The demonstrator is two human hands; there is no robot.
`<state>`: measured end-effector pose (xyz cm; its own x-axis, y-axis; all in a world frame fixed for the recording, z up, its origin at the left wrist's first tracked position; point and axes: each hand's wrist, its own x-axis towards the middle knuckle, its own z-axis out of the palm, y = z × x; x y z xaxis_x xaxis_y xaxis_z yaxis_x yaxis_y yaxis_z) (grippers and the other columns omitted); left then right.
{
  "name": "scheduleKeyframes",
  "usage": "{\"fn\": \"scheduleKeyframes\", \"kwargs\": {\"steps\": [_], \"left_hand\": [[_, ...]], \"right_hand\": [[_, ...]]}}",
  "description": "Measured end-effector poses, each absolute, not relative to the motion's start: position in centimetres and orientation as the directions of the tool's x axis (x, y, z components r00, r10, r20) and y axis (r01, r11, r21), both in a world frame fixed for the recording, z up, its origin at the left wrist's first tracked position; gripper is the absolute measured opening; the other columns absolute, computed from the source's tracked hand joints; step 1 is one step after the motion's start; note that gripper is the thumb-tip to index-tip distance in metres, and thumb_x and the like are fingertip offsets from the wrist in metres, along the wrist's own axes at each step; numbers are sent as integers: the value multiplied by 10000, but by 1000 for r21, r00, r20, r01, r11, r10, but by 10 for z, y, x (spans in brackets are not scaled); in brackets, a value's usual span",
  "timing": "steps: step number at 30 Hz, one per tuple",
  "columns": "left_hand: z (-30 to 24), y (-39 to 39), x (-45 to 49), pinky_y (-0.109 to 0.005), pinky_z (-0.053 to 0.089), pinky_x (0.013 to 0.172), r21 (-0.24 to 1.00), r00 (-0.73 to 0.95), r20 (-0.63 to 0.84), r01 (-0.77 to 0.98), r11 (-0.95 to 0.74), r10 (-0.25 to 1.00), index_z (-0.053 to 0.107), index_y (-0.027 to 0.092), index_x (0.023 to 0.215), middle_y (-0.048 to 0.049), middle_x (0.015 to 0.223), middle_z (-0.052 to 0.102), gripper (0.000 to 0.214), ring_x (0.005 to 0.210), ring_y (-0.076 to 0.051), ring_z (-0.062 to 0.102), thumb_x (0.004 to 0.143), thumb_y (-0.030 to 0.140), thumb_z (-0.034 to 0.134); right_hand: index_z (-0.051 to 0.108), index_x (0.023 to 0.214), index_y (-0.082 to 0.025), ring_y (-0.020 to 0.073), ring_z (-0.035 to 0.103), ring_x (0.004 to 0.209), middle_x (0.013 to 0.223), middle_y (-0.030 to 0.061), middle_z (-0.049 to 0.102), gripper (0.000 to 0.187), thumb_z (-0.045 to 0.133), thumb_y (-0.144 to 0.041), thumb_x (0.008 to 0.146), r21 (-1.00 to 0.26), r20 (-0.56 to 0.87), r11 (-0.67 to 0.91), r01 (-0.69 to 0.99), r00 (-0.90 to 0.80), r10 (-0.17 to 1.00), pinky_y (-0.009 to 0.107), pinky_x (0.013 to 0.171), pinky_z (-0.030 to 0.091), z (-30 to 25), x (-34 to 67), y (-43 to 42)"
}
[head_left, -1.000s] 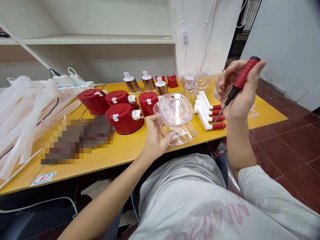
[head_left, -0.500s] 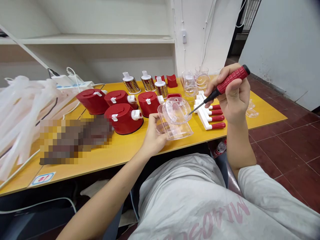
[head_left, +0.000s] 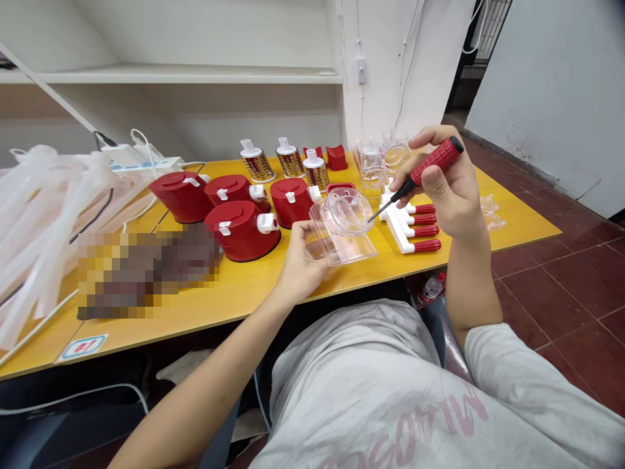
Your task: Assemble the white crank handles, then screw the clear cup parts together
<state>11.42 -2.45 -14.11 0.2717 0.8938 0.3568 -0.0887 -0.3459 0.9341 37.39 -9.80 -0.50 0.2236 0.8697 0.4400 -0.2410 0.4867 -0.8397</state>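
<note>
My left hand (head_left: 305, 264) is closed on the left side of a clear plastic housing (head_left: 349, 251), which has a round opening at its top and is held just above the table's front part. In my right hand (head_left: 452, 185) is a screwdriver (head_left: 436, 161) with a red and black handle. Its thin shaft slopes down to the left, and the tip is at the right rim of the housing's round part; whether it touches I cannot tell. Right of the housing lie several white crank handles with red grips (head_left: 426, 231).
Several red bases (head_left: 241, 228) with white knobs stand left of my hands on the yellow table (head_left: 273, 296). Metal grater drums (head_left: 257, 166) and red pushers (head_left: 336, 157) are behind. Clear plastic parts (head_left: 374, 156) stand at the back right. White plastic bags (head_left: 43, 221) lie left.
My right hand has tilted and moved slightly left with the screwdriver, and its fingers have shifted on the handle. The clear housing has turned a little in my left hand.
</note>
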Motion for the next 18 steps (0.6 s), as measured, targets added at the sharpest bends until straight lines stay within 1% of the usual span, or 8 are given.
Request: {"fn": "scheduleKeyframes", "kwargs": {"steps": [2, 4, 7, 10, 14, 18], "left_hand": [[-142, -24, 114, -335, 702, 783, 938, 269, 345, -73, -338, 899, 476, 274, 1172, -78, 1351, 628, 873, 1002, -213, 778, 596, 464, 1105], [-143, -23, 113, -337, 702, 802, 940, 270, 339, -60, -335, 901, 478, 273, 1177, -82, 1363, 623, 861, 998, -206, 779, 619, 485, 1098], [-144, -23, 112, -329, 698, 822, 939, 274, 340, -45, -341, 900, 488, 269, 1178, -83, 1374, 620, 828, 997, -194, 779, 653, 497, 1087], [-144, -22, 112, -323, 702, 793, 935, 283, 350, -44, -352, 893, 494, 270, 1160, -75, 1349, 641, 836, 993, -201, 775, 636, 500, 1104], [-144, -22, 111, -354, 721, 818, 941, 282, 337, -57, -335, 898, 494, 267, 1156, -84, 1381, 634, 842, 1007, -214, 792, 623, 488, 1107], [-143, -22, 112, -363, 726, 834, 945, 288, 324, -60, -321, 901, 486, 264, 1152, -81, 1378, 634, 843, 1001, -208, 797, 619, 472, 1104]], "right_hand": [[684, 1230, -323, 243, 870, 932, 836, -38, 785, 619, 1063, -478, 766, -843, 441, 482, -239, 208, 873, 272, 611, 712, -4, 381, -99], [678, 1248, -336, 259, 876, 965, 863, -38, 812, 672, 1086, -459, 728, -846, 454, 486, -220, 181, 872, 296, 635, 731, -3, 388, -100], [681, 1206, -310, 283, 883, 1021, 919, -12, 830, 643, 1092, -394, 718, -861, 438, 462, -212, 154, 886, 336, 663, 762, -1, 396, -103], [682, 1195, -291, 291, 889, 1010, 971, 8, 841, 644, 1093, -356, 702, -867, 435, 455, -203, 136, 890, 369, 662, 778, 0, 401, -104], [674, 1231, -295, 305, 892, 1009, 1007, 14, 858, 719, 1104, -356, 659, -851, 465, 482, -208, 126, 876, 402, 684, 785, -3, 405, -101], [642, 1293, -327, 309, 892, 1002, 981, -2, 861, 759, 1079, -332, 672, -840, 472, 491, -231, 134, 871, 413, 669, 777, -5, 407, -95]]}}
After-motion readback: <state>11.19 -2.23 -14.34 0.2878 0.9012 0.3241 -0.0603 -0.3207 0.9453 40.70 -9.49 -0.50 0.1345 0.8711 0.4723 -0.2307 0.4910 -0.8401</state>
